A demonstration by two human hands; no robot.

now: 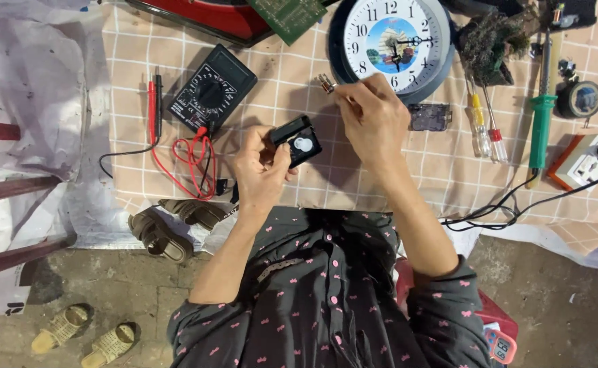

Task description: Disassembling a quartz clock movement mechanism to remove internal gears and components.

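My left hand (261, 170) holds a small black clock movement box (297, 140) with a white gear showing, lifted a little above the checked tablecloth (149, 48). Just to its right, my right hand (374, 119) pinches a small metal-tipped part (326, 84) between fingertips, close to the lower left rim of a round wall clock (394, 37). The clock lies face up with a blue-grey rim and a ship picture on its dial.
A black multimeter (212, 90) with red and black probe leads (176, 146) lies left. A green circuit board (287, 17) sits at the top. Right are screwdrivers (486, 129), a green-handled soldering iron (539, 116), a clear plastic piece (430, 116) and a socket block (584, 162). Sandals (159, 232) lie on the floor.
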